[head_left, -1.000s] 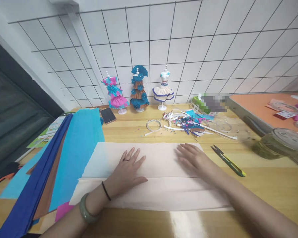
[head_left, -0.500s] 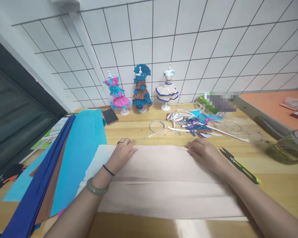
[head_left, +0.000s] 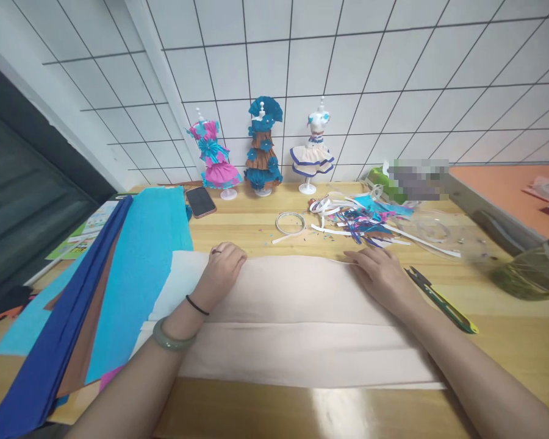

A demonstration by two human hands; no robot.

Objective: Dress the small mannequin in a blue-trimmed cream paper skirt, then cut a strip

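A pale cream sheet of crepe paper (head_left: 293, 292) lies across the table before me, with a fold line along its middle. My left hand (head_left: 224, 265) is at its far edge, left of centre, fingers curled closed on the paper. Farther right on the same edge rests my right hand (head_left: 377, 268), its fingers stretched out and a little apart over the paper. A green-and-yellow cutting tool (head_left: 441, 300), which looks like thread snips, lies just right of that hand. On the left are bright blue crepe paper (head_left: 141, 262) and a dark blue folded strip (head_left: 68, 329).
Three small dress forms in pink (head_left: 217, 155), teal and brown (head_left: 263, 149), and cream (head_left: 312, 152) paper stand along the tiled wall. A phone (head_left: 201, 202), a ring of white tape (head_left: 290, 224), a heap of scraps (head_left: 363, 214) and a jar (head_left: 537, 271) surround the paper.
My left thumb and fingers have drawn together at the paper's edge. The right fingers have stretched out a little. The camera view has tilted slightly.
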